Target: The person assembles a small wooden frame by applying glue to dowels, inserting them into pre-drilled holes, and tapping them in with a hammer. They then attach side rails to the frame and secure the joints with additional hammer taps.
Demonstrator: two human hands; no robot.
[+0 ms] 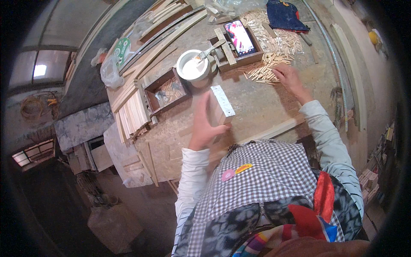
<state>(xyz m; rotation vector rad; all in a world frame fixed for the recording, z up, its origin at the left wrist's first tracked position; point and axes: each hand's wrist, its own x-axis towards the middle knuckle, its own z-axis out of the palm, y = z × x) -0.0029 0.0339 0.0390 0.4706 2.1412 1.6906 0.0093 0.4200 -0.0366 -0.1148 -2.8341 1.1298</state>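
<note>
My left hand (pixel 202 126) grips a wooden block (pixel 219 107), thumb along its near side and fingers on its left. The block's upturned narrow face is white, with small dark spots along it. At the right, my right hand (pixel 293 82) reaches to the edge of a heap of short wooden dowels (pixel 266 73). Its fingertips are drawn together at the dowels; whether one is between them is too small to see. Beyond the block stands a white pot (pixel 192 66) of white paste, a brush (pixel 207 50) resting in it.
Left of the pot lies a wooden box (pixel 168 92) with small dowels. A phone (pixel 239 38) with its screen lit rests in another wooden box (pixel 239 62). Wood strips (pixel 132 113) are stacked at the left. A dark blue cap (pixel 286 16) lies at the far right.
</note>
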